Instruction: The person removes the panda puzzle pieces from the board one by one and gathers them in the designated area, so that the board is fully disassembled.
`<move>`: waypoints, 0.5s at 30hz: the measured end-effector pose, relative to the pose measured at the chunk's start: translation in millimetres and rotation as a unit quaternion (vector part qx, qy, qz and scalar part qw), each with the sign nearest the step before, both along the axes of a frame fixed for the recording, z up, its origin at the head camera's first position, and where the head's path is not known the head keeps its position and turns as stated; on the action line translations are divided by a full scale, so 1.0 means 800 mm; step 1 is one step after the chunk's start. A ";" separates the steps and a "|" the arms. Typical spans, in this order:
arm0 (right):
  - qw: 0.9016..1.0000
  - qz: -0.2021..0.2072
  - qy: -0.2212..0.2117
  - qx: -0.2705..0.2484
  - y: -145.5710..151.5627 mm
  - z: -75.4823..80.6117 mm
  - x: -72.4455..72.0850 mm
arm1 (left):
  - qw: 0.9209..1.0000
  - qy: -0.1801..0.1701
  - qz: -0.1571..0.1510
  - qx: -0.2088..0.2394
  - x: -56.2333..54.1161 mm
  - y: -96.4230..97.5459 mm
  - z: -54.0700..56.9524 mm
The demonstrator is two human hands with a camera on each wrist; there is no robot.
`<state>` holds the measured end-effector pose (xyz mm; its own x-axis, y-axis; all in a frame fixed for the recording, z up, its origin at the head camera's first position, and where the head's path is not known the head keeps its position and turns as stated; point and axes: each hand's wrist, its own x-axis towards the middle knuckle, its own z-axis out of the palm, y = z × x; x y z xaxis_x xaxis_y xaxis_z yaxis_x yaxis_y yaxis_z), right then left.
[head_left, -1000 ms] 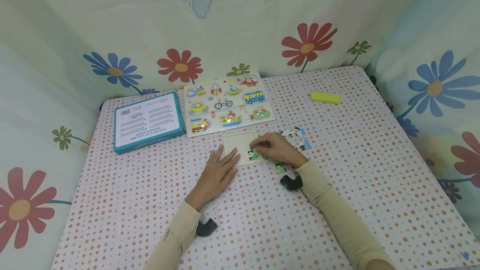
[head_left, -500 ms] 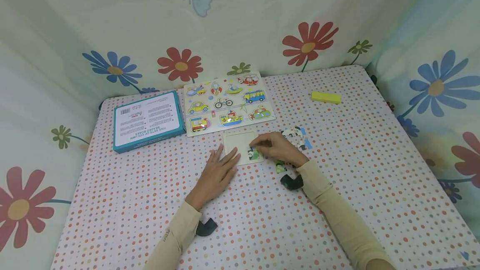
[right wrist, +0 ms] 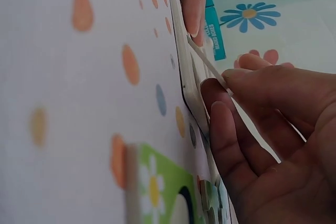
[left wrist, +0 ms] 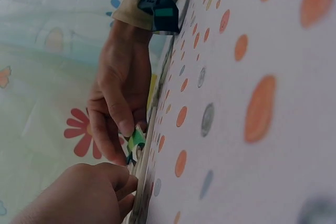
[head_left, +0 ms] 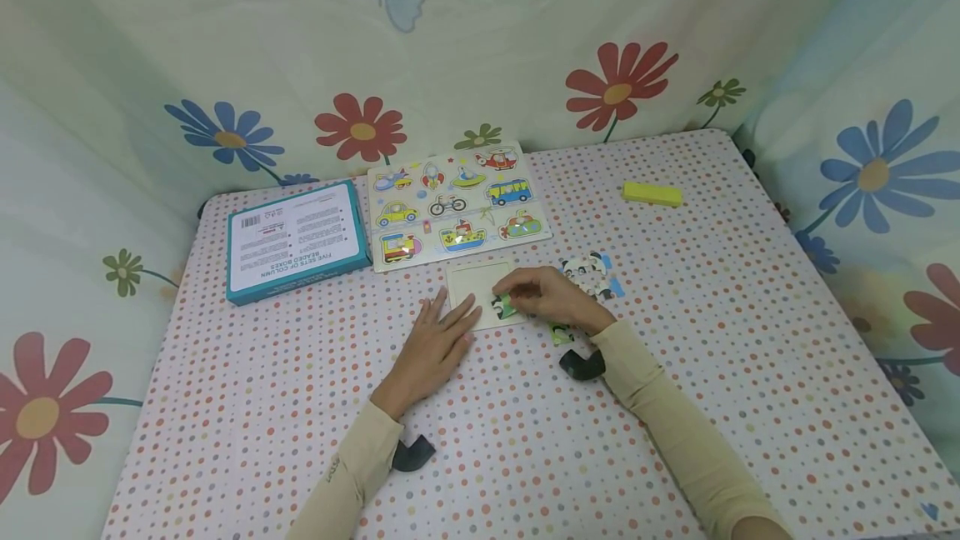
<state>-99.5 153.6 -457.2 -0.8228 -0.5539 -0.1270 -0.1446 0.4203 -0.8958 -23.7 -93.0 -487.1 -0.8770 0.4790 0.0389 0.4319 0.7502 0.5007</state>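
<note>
My left hand [head_left: 431, 348] lies with spread fingers on the lower left border of a small pale puzzle tray [head_left: 457, 283]. My right hand [head_left: 547, 294] pinches a green puzzle piece with black and white print [head_left: 501, 307] over the tray's right part. In the right wrist view the puzzle piece [right wrist: 207, 64] is tilted, its far edge low at the tray and its near edge raised between thumb and fingers. Panda puzzle pieces [head_left: 588, 273] lie right of the tray, partly behind the right hand. Another green piece [head_left: 561, 333], with a daisy, lies below that hand.
Behind the tray lies a vehicle picture board [head_left: 457, 207]. To its left is a teal and white box [head_left: 296, 240]. A yellow block [head_left: 652, 194] sits at the back right of the dotted tablecloth [head_left: 750, 340]. Patterned curtains border the table.
My right hand has shifted slightly left with the green puzzle piece, which has moved away from the tray's right border and now tilts. The left hand stays in place.
</note>
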 end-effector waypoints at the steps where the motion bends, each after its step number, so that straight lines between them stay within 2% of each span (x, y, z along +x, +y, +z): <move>1: 1.000 0.000 0.000 0.000 0.000 0.000 0.000 | 1.000 0.000 0.000 0.001 0.000 0.000 0.000; 7: 1.000 0.002 0.008 -0.013 0.002 -0.001 -0.001 | 1.000 -0.001 0.000 0.003 -0.001 0.000 -0.001; 11: 1.000 -0.002 0.009 -0.027 0.004 0.007 0.000 | 1.000 -0.003 0.000 0.000 -0.001 0.000 0.000; 14: 0.999 -0.016 -0.002 -0.031 0.010 0.010 0.000 | 1.000 -0.006 0.000 -0.002 -0.001 0.000 0.000; 15: 0.999 -0.018 -0.001 -0.034 0.014 0.005 -0.003 | 1.000 -0.006 -0.001 -0.003 -0.001 0.000 -0.001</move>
